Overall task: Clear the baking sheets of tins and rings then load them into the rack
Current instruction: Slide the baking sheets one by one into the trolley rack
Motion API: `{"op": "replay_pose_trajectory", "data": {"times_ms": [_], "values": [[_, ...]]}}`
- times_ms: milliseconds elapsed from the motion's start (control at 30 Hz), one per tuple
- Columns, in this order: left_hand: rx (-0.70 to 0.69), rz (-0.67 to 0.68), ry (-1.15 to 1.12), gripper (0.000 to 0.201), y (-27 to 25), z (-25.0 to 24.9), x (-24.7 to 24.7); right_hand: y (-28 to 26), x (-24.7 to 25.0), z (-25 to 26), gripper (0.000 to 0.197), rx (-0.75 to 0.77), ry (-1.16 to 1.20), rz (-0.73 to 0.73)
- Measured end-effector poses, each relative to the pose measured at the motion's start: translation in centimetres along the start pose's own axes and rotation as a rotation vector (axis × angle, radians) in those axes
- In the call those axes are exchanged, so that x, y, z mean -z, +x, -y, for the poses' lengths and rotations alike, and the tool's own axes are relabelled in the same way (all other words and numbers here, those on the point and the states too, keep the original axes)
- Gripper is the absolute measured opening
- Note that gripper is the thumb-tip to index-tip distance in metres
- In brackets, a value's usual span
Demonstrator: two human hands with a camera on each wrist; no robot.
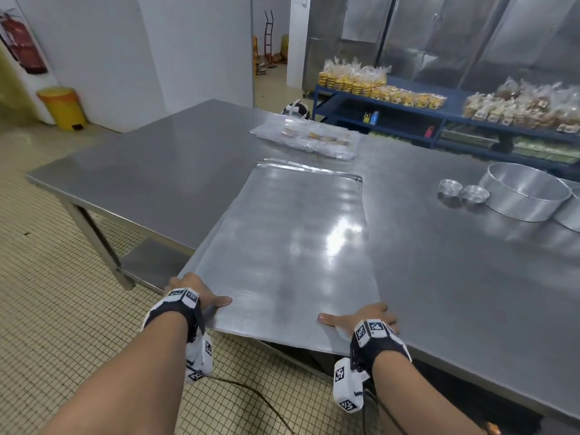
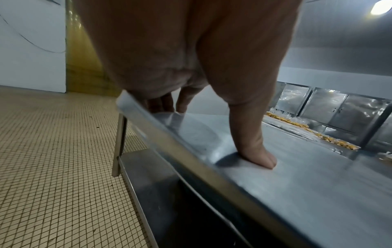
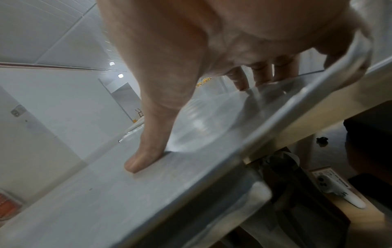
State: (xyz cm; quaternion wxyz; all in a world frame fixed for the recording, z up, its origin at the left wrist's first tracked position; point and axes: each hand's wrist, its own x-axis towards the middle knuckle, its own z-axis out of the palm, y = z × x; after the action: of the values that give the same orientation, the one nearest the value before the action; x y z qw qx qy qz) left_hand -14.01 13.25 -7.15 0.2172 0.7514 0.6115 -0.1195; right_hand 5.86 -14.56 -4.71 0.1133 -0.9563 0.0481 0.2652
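Both hands hold the near corners of the top baking sheet point(image 1: 288, 246), which lies on the steel table point(image 1: 157, 171) with its near end over the table edge. The left hand point(image 1: 191, 291) grips the near-left corner — thumb pressed flat on the top surface, the other fingers point(image 2: 163, 104) curled over the rim. The right hand point(image 1: 367, 318) grips the near-right corner in the same way. The sheet carries nothing, and edges of more sheets show under its far end. To the right on the table stand two small tins point(image 1: 464, 191), touching each other, just beside a large cake ring point(image 1: 524, 196) — a second ring point(image 1: 569, 208) is cut by the frame edge.
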Motion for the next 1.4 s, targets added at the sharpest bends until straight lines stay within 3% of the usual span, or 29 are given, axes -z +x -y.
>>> {"op": "replay_pose_trajectory", "data": {"times_ms": [200,333,567,700,800,1067,1300,1400], "values": [[-0.053,0.023,0.037,0.129,4.6,0.6,2.3,-2.1,-1.8,3.6,0.156,-0.069,0.019,-0.001],[-0.072,0.009,-0.004,0.119,6.0,1.1,3.7,-3.0,-3.6,5.7,0.152,-0.130,0.043,-0.001],[-0.100,0.029,-0.009,0.122,7.7,1.2,3.0,-2.6,-4.7,6.8,0.159,-0.195,0.003,0.006],[-0.070,0.154,-0.265,0.122,8.9,1.1,3.0,-1.9,-5.2,7.3,0.153,-0.212,0.009,0.003],[-0.058,0.159,-0.385,0.114,9.2,1.3,2.9,-1.8,-5.5,7.4,0.153,-0.187,0.051,-0.017],[-0.043,0.179,-0.451,0.108,6.5,2.7,2.7,-3.8,-6.4,5.2,0.146,-0.209,0.159,-0.041],[-0.026,0.176,-0.454,0.112,0.6,5.5,1.0,-6.2,-7.7,-0.4,0.156,-0.238,0.195,-0.028],[-0.037,0.173,-0.451,0.106,-1.8,6.9,-0.1,-7.6,-8.2,-3.1,0.151,-0.241,0.203,-0.037]]}}
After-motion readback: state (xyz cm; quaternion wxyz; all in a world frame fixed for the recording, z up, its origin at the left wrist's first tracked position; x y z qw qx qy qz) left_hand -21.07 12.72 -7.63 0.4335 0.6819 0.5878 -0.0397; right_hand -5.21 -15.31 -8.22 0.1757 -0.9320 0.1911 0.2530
